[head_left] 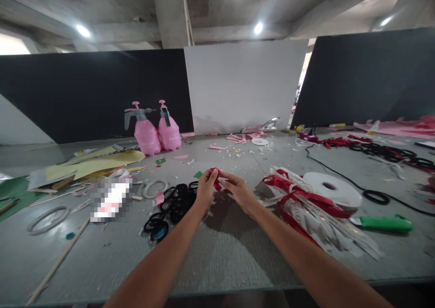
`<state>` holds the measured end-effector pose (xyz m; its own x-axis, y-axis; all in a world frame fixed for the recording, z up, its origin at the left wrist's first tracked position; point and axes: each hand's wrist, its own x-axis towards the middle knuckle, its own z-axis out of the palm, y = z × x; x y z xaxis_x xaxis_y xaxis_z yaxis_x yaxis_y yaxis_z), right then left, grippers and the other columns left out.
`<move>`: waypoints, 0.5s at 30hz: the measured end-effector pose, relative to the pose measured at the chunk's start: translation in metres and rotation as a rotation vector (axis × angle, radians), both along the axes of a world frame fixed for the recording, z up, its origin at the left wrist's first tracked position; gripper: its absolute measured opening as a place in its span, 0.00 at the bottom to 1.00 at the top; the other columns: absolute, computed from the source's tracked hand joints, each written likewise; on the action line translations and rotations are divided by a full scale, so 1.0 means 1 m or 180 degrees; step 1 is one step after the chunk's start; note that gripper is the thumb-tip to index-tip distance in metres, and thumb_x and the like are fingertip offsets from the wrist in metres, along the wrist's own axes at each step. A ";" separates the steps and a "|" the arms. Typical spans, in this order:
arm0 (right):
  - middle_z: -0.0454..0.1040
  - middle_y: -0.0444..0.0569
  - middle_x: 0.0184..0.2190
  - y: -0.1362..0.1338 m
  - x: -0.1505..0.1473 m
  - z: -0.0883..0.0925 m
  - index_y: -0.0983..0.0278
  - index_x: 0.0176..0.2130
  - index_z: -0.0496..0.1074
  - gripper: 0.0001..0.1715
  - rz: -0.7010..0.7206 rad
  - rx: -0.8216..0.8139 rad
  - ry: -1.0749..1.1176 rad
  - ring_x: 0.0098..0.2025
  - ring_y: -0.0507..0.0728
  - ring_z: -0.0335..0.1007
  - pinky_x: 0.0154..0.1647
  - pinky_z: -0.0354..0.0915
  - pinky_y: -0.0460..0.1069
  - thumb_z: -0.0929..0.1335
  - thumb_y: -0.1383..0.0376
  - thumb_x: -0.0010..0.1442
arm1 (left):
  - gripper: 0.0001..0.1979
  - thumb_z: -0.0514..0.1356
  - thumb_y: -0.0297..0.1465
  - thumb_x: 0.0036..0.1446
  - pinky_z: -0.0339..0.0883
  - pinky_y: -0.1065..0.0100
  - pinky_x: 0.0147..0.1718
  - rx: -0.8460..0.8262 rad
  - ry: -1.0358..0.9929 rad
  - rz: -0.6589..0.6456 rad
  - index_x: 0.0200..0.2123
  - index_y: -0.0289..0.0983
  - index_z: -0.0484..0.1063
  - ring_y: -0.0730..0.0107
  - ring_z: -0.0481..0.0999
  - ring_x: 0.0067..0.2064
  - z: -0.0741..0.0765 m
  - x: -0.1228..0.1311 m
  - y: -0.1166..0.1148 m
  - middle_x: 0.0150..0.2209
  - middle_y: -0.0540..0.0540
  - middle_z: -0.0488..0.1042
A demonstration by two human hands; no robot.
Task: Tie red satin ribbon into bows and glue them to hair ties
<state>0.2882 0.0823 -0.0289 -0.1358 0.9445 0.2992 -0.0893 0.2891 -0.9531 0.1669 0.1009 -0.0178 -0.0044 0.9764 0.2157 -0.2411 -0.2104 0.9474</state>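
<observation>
Both my arms reach out over a grey table. My left hand and my right hand meet above the table's middle, and their fingers pinch a small red piece of ribbon between them. Just left of my left hand lies a heap of black rings. To the right of my right hand sits a tangle of red ribbon and white strips beside a white tape roll.
Two pink spray bottles stand at the back. Yellow and green paper sheets lie at the left with thin white rings. A green-handled tool and a black cable lie at the right. Paper scraps litter the far side.
</observation>
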 end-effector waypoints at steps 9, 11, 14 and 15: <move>0.63 0.54 0.48 -0.010 0.019 0.020 0.52 0.59 0.60 0.30 -0.0849 0.1795 -0.3187 0.50 0.61 0.59 0.46 0.63 0.55 0.63 0.68 0.58 | 0.20 0.66 0.43 0.41 0.64 0.73 0.30 -0.0532 -0.0816 -0.0287 0.34 0.35 0.74 0.74 0.71 0.31 0.004 -0.002 0.000 0.31 0.47 0.74; 0.63 0.53 0.47 -0.007 0.018 0.017 0.52 0.58 0.62 0.31 -0.0764 0.1702 -0.2926 0.50 0.60 0.59 0.48 0.62 0.55 0.65 0.68 0.56 | 0.20 0.67 0.42 0.40 0.62 0.74 0.27 -0.0535 -0.0705 -0.0299 0.34 0.35 0.74 0.75 0.70 0.28 0.005 -0.003 0.000 0.28 0.49 0.73; 0.65 0.51 0.48 -0.003 0.013 0.011 0.56 0.53 0.67 0.26 -0.0417 0.1192 -0.1759 0.49 0.57 0.62 0.49 0.62 0.54 0.67 0.67 0.53 | 0.20 0.66 0.44 0.41 0.59 0.75 0.23 -0.0437 -0.0331 -0.0382 0.32 0.34 0.74 0.77 0.67 0.24 0.003 -0.004 0.002 0.23 0.51 0.70; 0.66 0.51 0.48 -0.002 0.010 0.009 0.57 0.51 0.69 0.24 -0.0230 0.0961 -0.1289 0.49 0.57 0.63 0.49 0.62 0.54 0.66 0.66 0.53 | 0.20 0.66 0.44 0.42 0.58 0.75 0.23 -0.0394 -0.0212 -0.0396 0.31 0.34 0.74 0.78 0.67 0.23 0.003 -0.005 0.003 0.22 0.51 0.69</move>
<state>0.2985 0.0802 -0.0201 -0.2348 0.8353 0.4971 0.3005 0.5487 -0.7801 0.1619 0.1036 -0.0153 0.1079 0.9894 0.0973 -0.3212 -0.0580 0.9453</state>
